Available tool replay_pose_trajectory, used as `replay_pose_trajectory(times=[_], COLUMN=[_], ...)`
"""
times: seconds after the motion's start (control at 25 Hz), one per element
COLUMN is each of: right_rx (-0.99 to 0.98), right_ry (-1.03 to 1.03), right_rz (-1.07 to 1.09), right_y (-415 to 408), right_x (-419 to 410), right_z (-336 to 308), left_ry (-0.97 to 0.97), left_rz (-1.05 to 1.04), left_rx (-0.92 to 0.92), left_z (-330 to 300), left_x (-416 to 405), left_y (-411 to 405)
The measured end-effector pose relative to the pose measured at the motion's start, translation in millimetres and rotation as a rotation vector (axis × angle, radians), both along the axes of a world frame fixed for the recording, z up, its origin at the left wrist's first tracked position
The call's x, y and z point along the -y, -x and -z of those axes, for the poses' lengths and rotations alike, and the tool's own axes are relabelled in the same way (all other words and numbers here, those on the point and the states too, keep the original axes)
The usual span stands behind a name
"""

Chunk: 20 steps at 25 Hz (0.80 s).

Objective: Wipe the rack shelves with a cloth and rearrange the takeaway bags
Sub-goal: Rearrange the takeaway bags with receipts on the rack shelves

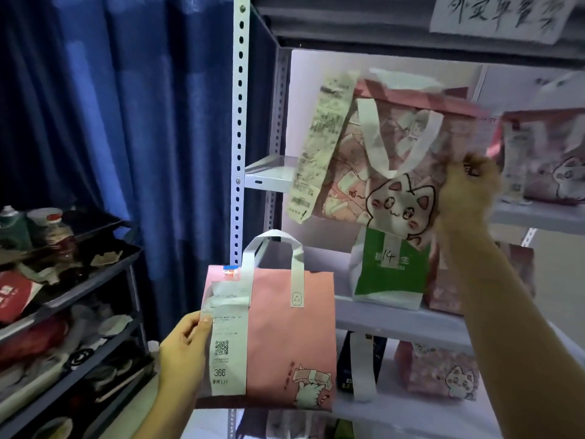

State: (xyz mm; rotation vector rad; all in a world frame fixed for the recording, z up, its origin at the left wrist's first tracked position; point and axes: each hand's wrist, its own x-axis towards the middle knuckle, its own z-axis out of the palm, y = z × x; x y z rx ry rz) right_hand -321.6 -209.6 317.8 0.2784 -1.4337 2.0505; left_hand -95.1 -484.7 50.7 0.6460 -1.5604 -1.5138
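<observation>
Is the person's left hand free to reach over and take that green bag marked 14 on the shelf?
Probably not right now. The left hand is already gripping a pink bag by its side, so it is occupied. The green bag itself stands open to the front, partly overlapped by the cat bag the right hand holds.

A small bag [285,337] hangs left of the rack [239,122], below a larger bag [395,153].

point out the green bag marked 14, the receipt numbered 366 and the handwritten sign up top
green bag [391,274], head view, on its green front panel
receipt [228,353], head view, on its printed strip near the code square
handwritten sign [500,15], head view, on the paper's middle
</observation>
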Motion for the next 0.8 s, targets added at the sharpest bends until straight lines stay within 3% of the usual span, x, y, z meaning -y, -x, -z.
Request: replay_pose_trajectory(times=[0.16,0.52,0.8], right_rx=[0.036,0.051,-0.101], right_ry=[-0.084,-0.029,-0.113], right_rz=[0.008,-0.08,-0.091], right_y=[35.8,104.9,151.7], right_x=[34.8,81.2,122.3], right_z=[-39.8,-96.6,-65.9], left_ry=[0.005,0.067,0.111], left_rz=[0.049,0.001,-0.008], left_rx=[-0.031,-0.077,-0.071], left_z=[-23.5,-51.5,-46.7], left_x=[-3.3,-1.8,-6.6], left_y=[33.4,83.9,133.6])
